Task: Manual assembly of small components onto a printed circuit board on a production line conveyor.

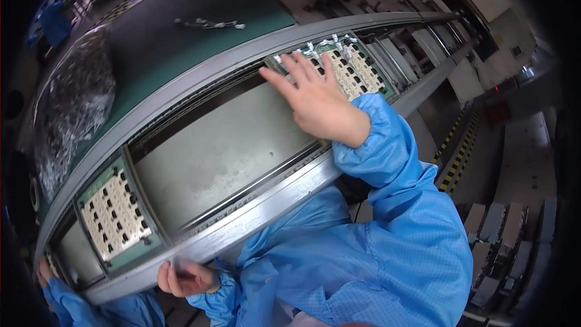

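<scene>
My right hand (pixel 321 102) is spread open above the conveyor, its fingers over the left edge of a circuit board (pixel 357 72) in a carrier frame. Whether the fingertips touch the frame cannot be made out. The board carries cream-coloured panels with rows of black parts, and white connectors with wires along its far edge. Just below the near rail, my left hand (pixel 186 278) hangs with fingers loosely bent and apart, holding nothing visible. A second framed board (pixel 116 215), with similar cream panels and black parts, lies on the conveyor farther left.
Metal conveyor rails (pixel 266 203) run from lower left to upper right. Beyond them, a green-topped table (pixel 200 30) holds wired connectors (pixel 212 23) and a clear plastic bag (pixel 75 106). Another person's hand (pixel 45 272) is at the conveyor's left end. Stacked trays (pixel 496 248) stand right.
</scene>
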`<state>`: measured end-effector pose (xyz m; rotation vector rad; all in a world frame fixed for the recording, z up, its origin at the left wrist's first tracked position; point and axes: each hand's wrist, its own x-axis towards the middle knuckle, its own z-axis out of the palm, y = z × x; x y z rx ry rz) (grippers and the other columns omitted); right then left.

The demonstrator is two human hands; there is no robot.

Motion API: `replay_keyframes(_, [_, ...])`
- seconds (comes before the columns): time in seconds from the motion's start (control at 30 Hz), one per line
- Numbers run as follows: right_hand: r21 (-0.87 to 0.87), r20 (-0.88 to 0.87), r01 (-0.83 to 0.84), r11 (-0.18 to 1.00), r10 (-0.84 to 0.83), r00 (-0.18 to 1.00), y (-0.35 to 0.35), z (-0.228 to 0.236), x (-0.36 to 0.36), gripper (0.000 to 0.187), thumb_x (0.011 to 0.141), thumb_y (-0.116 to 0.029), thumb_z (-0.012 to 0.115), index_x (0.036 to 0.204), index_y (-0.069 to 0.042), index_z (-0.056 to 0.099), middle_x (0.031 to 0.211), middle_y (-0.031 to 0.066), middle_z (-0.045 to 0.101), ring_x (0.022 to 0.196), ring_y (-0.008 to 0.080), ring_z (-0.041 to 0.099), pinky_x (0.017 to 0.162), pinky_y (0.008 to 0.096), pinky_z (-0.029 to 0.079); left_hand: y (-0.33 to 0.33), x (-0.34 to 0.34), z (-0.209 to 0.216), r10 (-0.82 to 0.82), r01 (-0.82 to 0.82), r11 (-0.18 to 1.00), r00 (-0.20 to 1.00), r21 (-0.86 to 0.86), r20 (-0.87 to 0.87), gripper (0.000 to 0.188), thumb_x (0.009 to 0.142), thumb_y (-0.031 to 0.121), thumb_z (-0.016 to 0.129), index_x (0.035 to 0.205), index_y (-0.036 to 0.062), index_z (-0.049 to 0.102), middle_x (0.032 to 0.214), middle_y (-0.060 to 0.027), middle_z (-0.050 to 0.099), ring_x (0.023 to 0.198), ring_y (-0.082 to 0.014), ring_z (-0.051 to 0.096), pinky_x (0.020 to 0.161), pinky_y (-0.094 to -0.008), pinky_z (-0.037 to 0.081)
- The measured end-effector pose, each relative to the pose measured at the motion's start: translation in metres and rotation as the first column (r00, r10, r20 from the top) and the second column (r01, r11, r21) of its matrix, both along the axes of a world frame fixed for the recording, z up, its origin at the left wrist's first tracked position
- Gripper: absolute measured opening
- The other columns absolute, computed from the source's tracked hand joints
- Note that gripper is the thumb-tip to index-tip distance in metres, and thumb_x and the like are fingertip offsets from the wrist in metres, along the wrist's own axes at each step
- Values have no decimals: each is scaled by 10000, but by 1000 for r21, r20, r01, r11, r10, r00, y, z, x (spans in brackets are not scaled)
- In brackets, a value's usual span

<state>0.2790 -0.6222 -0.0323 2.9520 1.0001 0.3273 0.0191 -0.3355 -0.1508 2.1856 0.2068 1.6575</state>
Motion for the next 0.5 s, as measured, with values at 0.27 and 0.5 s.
replay_keyframes(0.27, [-168,161,601,781,-580,798,-139,-9,74,995,755,-110,816,1595,-217,294,1558,211,394,1490,424,315,1158,754,190,13,-2,-5,47,-48,992,999,114,8,321,950,-70,519,1270,-59,509,1219,-233,572,1112,-343,580,1034,-433,441])
replay_keyframes(0.5, [-11,392,900,436,-826,405,-311,-24,164,740,857,-200,705,1536,-195,411,1343,208,599,1348,414,484,1108,797,198,-9,12,17,66,-65,997,998,45,-20,290,1056,217,547,1167,-48,585,1131,-188,544,992,-304,545,875,-392,441])
